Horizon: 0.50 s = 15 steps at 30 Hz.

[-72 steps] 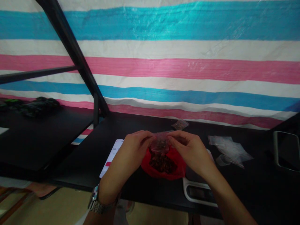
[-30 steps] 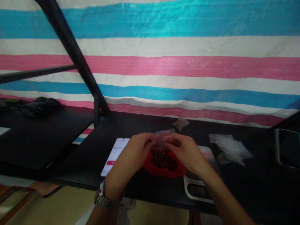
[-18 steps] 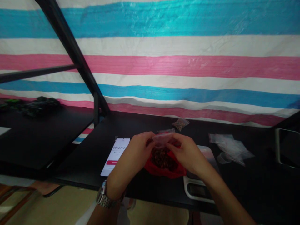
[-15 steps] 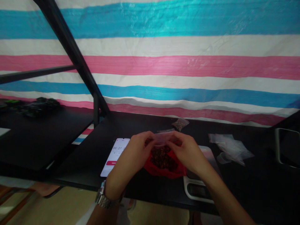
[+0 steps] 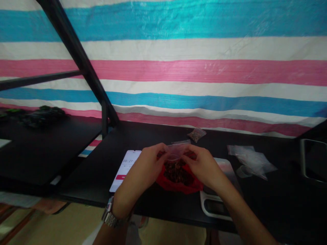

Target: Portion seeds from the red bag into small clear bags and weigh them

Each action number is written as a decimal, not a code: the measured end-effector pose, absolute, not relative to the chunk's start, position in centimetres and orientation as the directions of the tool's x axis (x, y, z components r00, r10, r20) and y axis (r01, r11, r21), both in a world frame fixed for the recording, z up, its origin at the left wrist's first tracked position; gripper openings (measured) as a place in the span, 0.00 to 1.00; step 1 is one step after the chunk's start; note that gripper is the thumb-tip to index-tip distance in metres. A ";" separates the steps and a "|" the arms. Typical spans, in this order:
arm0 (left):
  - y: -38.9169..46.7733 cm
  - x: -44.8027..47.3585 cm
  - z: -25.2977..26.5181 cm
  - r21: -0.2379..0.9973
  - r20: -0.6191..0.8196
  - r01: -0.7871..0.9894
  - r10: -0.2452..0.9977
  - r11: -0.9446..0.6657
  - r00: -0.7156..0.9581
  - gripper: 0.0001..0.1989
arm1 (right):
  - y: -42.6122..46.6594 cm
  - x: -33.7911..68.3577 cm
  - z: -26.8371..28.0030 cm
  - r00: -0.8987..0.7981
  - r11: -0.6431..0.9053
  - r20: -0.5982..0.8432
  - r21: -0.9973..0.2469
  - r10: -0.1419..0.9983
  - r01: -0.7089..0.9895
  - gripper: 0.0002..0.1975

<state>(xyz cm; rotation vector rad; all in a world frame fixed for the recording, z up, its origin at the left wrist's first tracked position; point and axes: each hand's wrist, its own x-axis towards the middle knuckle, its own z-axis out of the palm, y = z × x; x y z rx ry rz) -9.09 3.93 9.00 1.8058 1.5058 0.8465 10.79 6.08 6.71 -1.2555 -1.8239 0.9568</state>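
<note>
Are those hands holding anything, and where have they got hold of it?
Yes: a small clear bag. The left hand pinches one side, the right hand the opposite side, above the red bag.

Phone [image 5: 122, 171], scale [image 5: 216, 206] on black table [image 5: 163, 205]

Red bag [image 5: 178, 188]; black table [image 5: 145, 134]; blue-white-pink striped sheet [image 5: 178, 72].

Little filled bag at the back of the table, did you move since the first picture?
No, the little filled bag hasn't visibly moved: it lies in the same spot against the striped sheet behind it.
</note>
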 end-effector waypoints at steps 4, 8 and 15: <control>3.9 -9.2 9.1 0.789 0.101 0.595 0.988 -0.152 0.118 0.08 | 6.1 11.1 7.0 -0.239 0.270 0.185 -0.877 0.953 0.398 0.12; 3.9 -9.0 9.1 0.799 0.109 0.582 0.988 -0.152 0.108 0.08 | 5.7 11.1 7.5 -0.238 0.295 0.222 -0.894 0.946 0.337 0.13; 3.8 -9.2 9.1 0.807 0.103 0.582 0.994 -0.099 0.027 0.13 | 8.3 17.7 8.4 0.110 0.208 0.280 -0.878 0.954 0.432 0.21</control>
